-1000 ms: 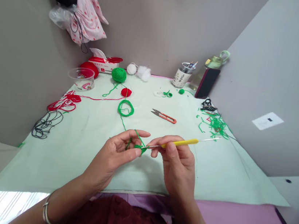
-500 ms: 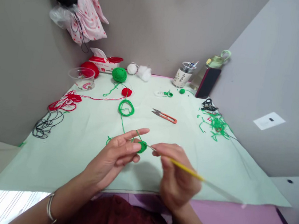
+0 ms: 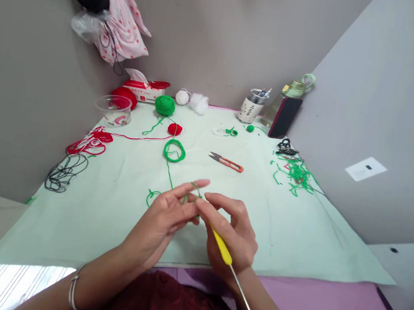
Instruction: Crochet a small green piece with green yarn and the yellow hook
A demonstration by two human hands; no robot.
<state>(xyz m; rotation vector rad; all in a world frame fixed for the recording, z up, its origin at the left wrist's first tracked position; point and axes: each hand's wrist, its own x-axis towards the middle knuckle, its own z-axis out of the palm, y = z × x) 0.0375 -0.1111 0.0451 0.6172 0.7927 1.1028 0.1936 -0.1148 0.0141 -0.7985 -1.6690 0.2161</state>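
My left hand (image 3: 160,220) is closed on a small green crochet piece, now almost wholly hidden behind the fingers. Its index finger stretches out with green yarn (image 3: 169,175) running over it. In my right hand (image 3: 235,232) is a crochet hook (image 3: 222,246) with a yellow grip, its bare metal end pointing down toward my right forearm. Both hands meet at the crochet piece, the right fingertips against the left ones; the hook's working tip is hidden. Beyond them lies a loose coil of green yarn (image 3: 173,158), from which the strand runs to my left hand.
Orange-handled thread snips (image 3: 227,162) lie ahead of my hands. Green yarn scraps (image 3: 299,175) are at right, red yarn (image 3: 92,142) and black cord (image 3: 62,171) at left. At the back stand a plastic tub (image 3: 115,117), green yarn ball (image 3: 165,104), pen can (image 3: 251,109) and phone (image 3: 285,117).
My right hand has moved left against my left fingertips. The hook has swung from pointing rightward to steeply down, and the green crochet piece has gone mostly out of sight.
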